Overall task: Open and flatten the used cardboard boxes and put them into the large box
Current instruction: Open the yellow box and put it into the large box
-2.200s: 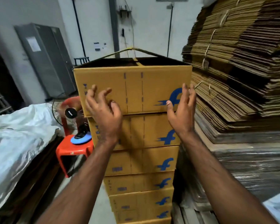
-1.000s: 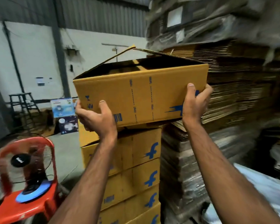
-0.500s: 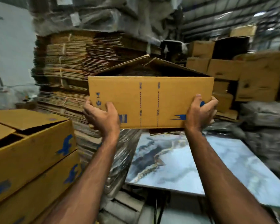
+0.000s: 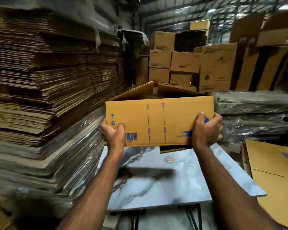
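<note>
Cardboard box (image 4: pixel 159 120), unflattened with top flaps raised, hangs above the marbled table (image 4: pixel 181 176), left hand (image 4: pixel 114 135) and right hand (image 4: pixel 206 128) clenched round its near lower corners, so flattening and stowing apparently remain undone.

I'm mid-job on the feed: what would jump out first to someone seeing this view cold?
The yellow cardboard box at centre, flaps up, gripped at its lower corners by the left hand and right hand above a marble-patterned tabletop. Next, the tall stack of flattened cardboard filling the left side.
</note>
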Available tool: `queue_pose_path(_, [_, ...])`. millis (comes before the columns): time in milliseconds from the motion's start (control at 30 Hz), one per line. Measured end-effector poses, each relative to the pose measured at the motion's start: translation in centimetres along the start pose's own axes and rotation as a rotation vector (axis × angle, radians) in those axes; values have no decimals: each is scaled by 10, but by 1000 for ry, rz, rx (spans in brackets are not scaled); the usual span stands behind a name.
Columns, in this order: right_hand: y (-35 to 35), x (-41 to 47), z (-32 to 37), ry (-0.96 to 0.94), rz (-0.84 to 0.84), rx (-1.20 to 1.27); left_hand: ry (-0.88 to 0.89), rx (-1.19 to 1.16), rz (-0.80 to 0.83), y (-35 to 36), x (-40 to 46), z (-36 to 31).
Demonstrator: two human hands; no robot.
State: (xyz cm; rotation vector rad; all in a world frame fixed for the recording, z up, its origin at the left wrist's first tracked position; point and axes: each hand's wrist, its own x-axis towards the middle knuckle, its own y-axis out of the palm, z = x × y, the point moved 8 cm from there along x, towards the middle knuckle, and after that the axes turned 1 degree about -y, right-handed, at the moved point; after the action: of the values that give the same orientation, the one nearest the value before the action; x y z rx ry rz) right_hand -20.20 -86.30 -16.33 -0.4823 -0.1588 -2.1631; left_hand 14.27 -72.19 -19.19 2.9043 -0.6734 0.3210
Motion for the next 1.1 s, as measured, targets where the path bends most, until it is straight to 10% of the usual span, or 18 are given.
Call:
queue_pose_path(700, [95,147,-209,124,378,-211,-420,232,-25,189,1,164])
queue_pose_path(1100, [107,90,-309,333,805,-583,-422,807,580,193,-9,237])
